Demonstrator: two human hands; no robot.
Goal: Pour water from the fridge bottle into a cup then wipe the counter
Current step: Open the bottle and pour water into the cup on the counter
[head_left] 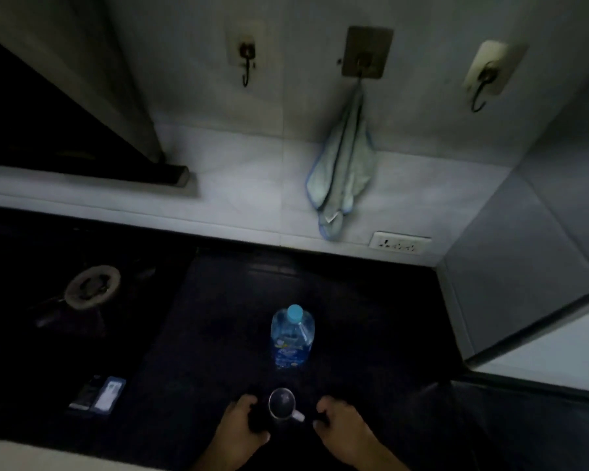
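A clear plastic water bottle (292,338) with a light blue cap and blue label stands upright on the dark counter (371,328). Just in front of it sits a dark cup (281,403) with a pale handle pointing right. My left hand (242,426) rests on the counter left of the cup, fingers curled, close to its side. My right hand (340,426) lies right of the cup near the handle, fingers bent, holding nothing. A pale blue cloth (340,168) hangs from the middle wall hook (364,62).
A gas stove burner (92,287) sits on the left of the counter. Two small flat packets (97,396) lie at the front left. A wall socket (400,243) is low on the tiled wall. Two more hooks hang bare. A wall closes the right side.
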